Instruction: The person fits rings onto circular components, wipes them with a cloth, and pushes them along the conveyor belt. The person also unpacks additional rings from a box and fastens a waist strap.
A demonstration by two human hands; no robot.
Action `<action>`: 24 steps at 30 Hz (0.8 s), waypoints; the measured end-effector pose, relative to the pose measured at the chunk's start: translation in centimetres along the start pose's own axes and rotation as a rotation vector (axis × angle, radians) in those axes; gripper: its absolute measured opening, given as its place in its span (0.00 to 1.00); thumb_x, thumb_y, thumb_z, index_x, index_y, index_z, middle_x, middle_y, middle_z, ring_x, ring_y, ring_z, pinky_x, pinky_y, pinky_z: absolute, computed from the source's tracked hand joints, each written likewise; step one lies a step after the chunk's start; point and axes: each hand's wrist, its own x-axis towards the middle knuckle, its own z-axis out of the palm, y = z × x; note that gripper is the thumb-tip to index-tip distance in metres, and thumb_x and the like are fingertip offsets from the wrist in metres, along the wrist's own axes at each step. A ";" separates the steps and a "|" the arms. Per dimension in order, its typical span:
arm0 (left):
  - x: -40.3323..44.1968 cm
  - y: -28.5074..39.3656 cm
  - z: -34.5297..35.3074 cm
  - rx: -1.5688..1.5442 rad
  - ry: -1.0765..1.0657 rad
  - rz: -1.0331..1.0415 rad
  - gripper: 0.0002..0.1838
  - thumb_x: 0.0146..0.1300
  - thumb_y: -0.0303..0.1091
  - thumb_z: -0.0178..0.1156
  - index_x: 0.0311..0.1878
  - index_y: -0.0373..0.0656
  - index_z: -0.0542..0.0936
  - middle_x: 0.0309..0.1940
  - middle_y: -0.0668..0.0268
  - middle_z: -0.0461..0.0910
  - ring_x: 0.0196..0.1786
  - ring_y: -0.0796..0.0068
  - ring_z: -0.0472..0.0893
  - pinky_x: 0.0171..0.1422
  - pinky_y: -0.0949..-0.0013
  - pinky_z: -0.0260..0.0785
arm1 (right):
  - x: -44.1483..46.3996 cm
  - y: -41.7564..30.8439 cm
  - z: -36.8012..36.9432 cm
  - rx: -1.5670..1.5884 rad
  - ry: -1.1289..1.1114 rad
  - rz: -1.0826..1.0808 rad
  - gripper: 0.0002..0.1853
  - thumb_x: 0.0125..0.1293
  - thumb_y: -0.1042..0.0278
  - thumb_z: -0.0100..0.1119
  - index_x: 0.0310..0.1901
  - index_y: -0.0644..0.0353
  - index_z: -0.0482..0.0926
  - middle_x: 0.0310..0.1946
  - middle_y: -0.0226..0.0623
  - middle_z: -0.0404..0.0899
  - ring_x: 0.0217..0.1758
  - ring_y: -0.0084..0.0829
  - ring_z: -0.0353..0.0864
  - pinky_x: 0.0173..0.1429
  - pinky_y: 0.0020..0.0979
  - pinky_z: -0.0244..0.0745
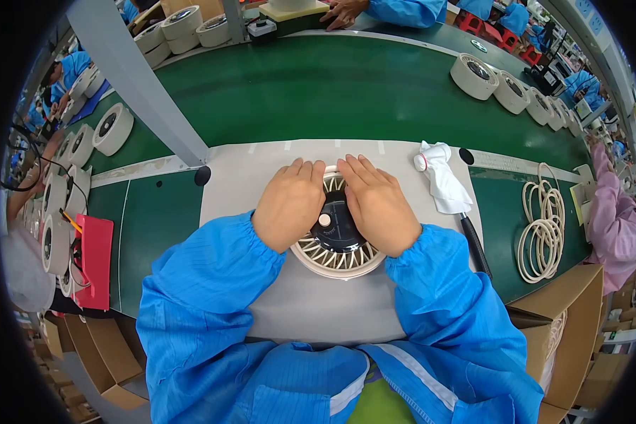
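Ribbed Round Looked Whole on Top, Both Hands Laid Across It

The cream round unit (340, 244) lay face up on the grey mat (275, 311), directly before the person, its ribs spreading around a black centre piece (343, 219) with a small pale knob (324, 220). As far as could be judged, the upper face was already together: ring, ribs and centre sat as one body, with no loose part showing beside it. Whether anything was fastened beneath (the underside was out of sight) could not be told, so what work was left stayed uncertain.

The left hand (290, 203) and the right hand (380, 205) covered the two sides and met near the far rim. Their fingers were extended and held close together, laid over the unit rather than wrapped around it; how firmly they pressed could not be told.

To the right on the mat lay a cloth-wrapped tool (445, 180), untouched. The unit was well apart from the similar rounds (475, 76) lined up across the green belt (297, 85), so it had not yet joined any row.
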 end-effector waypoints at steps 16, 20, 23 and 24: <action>-1.1 -0.1 -0.9 -0.221 -0.019 -0.133 0.09 0.51 0.27 0.50 0.35 0.31 0.72 0.17 0.56 0.73 0.23 0.58 0.76 0.30 0.62 0.69 | -0.2 -0.4 0.5 0.086 0.053 -0.079 0.18 0.58 0.75 0.46 0.52 0.65 0.67 0.52 0.49 0.67 0.58 0.44 0.64 0.57 0.37 0.61; -1.0 0.1 -1.7 -0.624 -0.130 -0.404 0.12 0.54 0.27 0.48 0.40 0.31 0.71 0.26 0.50 0.75 0.30 0.54 0.77 0.37 0.58 0.69 | -0.1 -0.3 0.4 0.066 0.012 -0.120 0.19 0.58 0.75 0.46 0.53 0.65 0.66 0.53 0.49 0.67 0.59 0.43 0.63 0.58 0.37 0.60; -1.0 0.2 -1.3 -0.534 -0.012 -0.247 0.13 0.55 0.26 0.48 0.43 0.31 0.71 0.34 0.47 0.75 0.37 0.52 0.76 0.41 0.59 0.70 | 0.2 -0.4 0.3 0.086 -0.011 -0.127 0.19 0.59 0.75 0.46 0.53 0.65 0.66 0.53 0.48 0.67 0.59 0.43 0.63 0.58 0.36 0.60; -1.1 0.1 -1.1 -0.536 -0.016 -0.252 0.13 0.55 0.26 0.48 0.43 0.31 0.71 0.34 0.47 0.75 0.37 0.52 0.76 0.41 0.59 0.70 | 0.1 -0.5 0.3 0.089 -0.016 -0.125 0.19 0.59 0.75 0.46 0.53 0.65 0.66 0.53 0.48 0.67 0.59 0.43 0.63 0.58 0.36 0.60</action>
